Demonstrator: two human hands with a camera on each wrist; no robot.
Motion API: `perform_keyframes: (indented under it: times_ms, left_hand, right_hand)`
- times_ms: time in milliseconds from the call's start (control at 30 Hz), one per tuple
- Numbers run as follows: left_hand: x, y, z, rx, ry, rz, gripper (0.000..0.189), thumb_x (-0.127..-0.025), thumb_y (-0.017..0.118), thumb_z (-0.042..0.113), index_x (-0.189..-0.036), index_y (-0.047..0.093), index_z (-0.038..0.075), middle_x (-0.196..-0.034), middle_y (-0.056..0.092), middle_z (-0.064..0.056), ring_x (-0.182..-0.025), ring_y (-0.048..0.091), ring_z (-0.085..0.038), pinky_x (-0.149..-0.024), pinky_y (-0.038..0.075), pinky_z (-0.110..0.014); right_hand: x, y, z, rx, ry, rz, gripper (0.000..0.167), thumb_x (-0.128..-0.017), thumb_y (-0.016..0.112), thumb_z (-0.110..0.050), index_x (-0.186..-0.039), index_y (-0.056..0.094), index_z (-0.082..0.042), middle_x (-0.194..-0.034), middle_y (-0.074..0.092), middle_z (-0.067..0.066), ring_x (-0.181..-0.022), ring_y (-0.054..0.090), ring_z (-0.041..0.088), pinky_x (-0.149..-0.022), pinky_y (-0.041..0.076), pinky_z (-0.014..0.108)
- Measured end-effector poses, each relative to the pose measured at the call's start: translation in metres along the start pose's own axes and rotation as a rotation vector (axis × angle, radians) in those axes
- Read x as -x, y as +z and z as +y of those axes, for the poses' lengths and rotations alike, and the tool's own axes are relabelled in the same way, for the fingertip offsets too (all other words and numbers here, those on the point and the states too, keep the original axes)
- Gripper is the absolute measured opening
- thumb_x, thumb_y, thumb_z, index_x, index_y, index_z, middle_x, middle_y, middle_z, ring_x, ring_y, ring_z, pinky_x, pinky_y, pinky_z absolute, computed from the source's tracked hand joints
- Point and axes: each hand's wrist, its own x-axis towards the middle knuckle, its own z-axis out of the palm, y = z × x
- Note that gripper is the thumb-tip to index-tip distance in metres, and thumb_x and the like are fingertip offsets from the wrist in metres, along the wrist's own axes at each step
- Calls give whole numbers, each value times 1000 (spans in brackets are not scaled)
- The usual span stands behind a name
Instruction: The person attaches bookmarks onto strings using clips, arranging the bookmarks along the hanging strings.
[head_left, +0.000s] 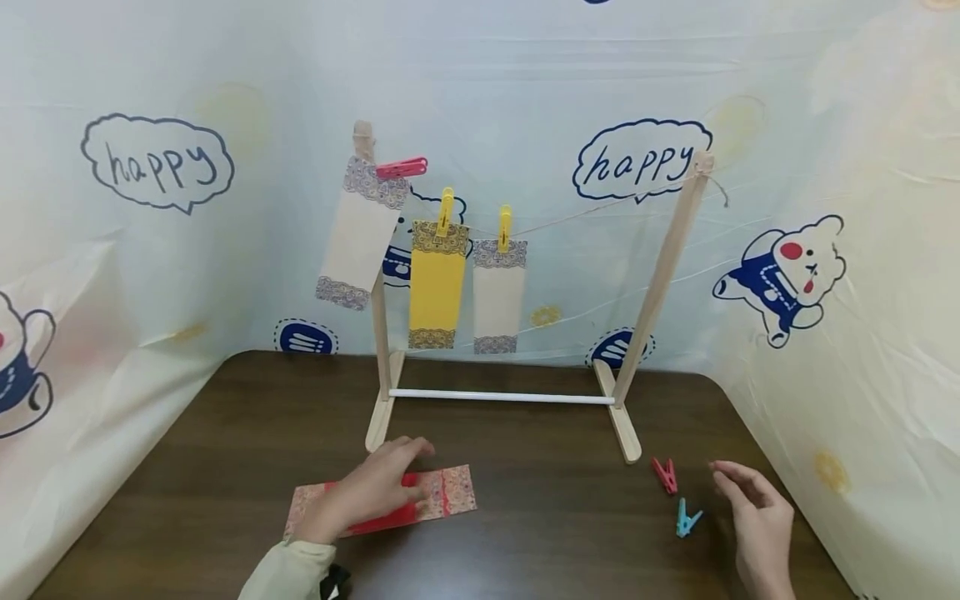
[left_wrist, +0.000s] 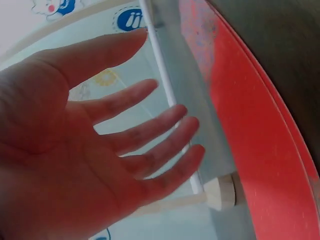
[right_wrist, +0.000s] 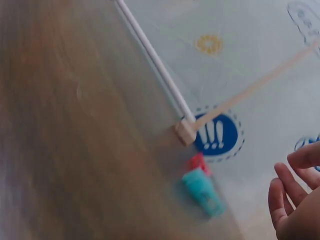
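Observation:
My left hand hovers over a red patterned paper strip lying on the table. In the left wrist view its fingers are spread and hold nothing, beside the red paper. At the right, my right hand is beside a pink clothespin and a blue clothespin, touching neither. Its loosely bent fingers look empty. On the string hang a white strip with a pink clothespin, a yellow strip with a yellow clothespin, and another white strip with a yellow clothespin.
A wooden frame with a left post, a right post and a white crossbar stands at the back of the dark table. Its feet point toward me. A printed curtain surrounds the table.

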Motion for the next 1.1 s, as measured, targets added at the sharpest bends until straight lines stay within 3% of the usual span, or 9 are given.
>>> perform_keyframes:
  times_ms: [133, 200, 300, 433, 567, 700, 867, 967, 1100]
  left_hand:
    - [-1, 9, 1, -73, 7, -37, 46, -74, 85, 13, -114, 63, 6, -107, 59, -9, -96, 53, -25, -81, 49, -49]
    - [2, 13, 0, -110, 2, -44, 48, -70, 88, 15, -111, 63, 8, -101, 55, -5, -91, 49, -23, -76, 47, -47]
    - [2, 17, -2, -153, -26, -24, 53, -65, 92, 19, -109, 64, 10, -97, 50, -4, -89, 46, -23, -74, 45, -47]
    - [-4, 19, -5, -140, -91, -8, 61, -61, 96, 25, -111, 63, 12, -98, 52, -6, -92, 48, -26, -81, 45, -55]
    - [-12, 22, -13, -85, -114, -39, 65, -64, 95, 34, -115, 59, 16, -104, 55, -7, -98, 49, -25, -88, 43, -54]
    - [-22, 22, -18, -60, -112, -57, 66, -64, 94, 38, -114, 57, 17, -101, 54, -3, -97, 46, -22, -83, 41, -47]
    - [-26, 22, -17, -42, -119, -45, 59, -65, 94, 34, -105, 57, 11, -96, 50, -2, -90, 43, -20, -75, 41, -38]
    - [-24, 24, -17, -4, -93, -28, 51, -69, 93, 27, -101, 58, 10, -95, 47, -2, -86, 41, -18, -71, 41, -35]
    - [-22, 24, -20, 59, -8, -14, 41, -74, 89, 14, -99, 56, 11, -88, 52, -2, -77, 45, -16, -67, 42, -31]
  right_hand:
    - [-7, -9, 19, 47, 91, 31, 17, -90, 73, -7, -106, 74, -3, -79, 68, -9, -72, 58, 9, -59, 49, 19]
    - [-7, -12, 27, 108, 145, 17, 15, -90, 74, -10, -105, 75, -8, -76, 63, -9, -69, 54, 9, -56, 47, 20]
    - [-10, -13, 34, 174, 162, -28, 18, -90, 74, -13, -108, 74, -9, -76, 58, -8, -69, 52, 10, -57, 47, 21]
    - [-13, -11, 36, 238, 123, -89, 26, -90, 75, -18, -113, 71, -5, -78, 59, -10, -72, 51, 9, -59, 46, 20]
    - [-15, -9, 35, 348, 94, -130, 34, -91, 74, -22, -119, 68, -5, -84, 64, -16, -75, 52, 6, -60, 45, 21]
    - [-19, -9, 34, 467, -1, -204, 41, -92, 73, -29, -125, 66, -5, -94, 67, -20, -77, 51, 5, -61, 43, 22]
    - [-19, -9, 34, 539, -79, -253, 41, -91, 74, -29, -124, 67, -6, -101, 70, -13, -76, 52, 6, -63, 42, 22]
    - [-16, -10, 35, 564, -79, -259, 40, -91, 75, -28, -123, 68, -6, -102, 71, -8, -76, 52, 6, -61, 41, 23]
    - [-12, -10, 37, 585, -69, -250, 39, -91, 75, -29, -122, 69, -7, -100, 70, -7, -76, 52, 6, -59, 40, 24]
